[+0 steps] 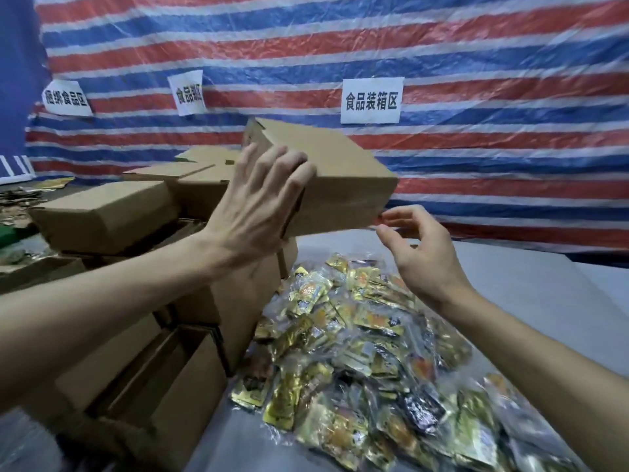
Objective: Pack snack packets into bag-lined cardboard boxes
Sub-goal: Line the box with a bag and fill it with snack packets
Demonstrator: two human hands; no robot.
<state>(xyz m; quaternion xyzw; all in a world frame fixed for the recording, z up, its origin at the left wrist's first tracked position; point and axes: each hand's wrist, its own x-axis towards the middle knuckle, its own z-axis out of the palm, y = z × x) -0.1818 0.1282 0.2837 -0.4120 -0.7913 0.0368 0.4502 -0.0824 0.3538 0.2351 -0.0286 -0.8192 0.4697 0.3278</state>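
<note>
Striped tarp behind, grey desk below. Left hand grips a cardboard box held tilted in the air, fingers hooked over its near-left edge. Right hand is loosely curled and holds nothing, fingertips just beside the box's lower right corner; contact unclear. Box looks light and stiff, but panels will likely flex: take it at corners or edges, not mid-panel. Snack packets lie heaped in clear film on the desk. Probably light, slippery, shifting; scoop from underneath. More boxes stacked left.
</note>
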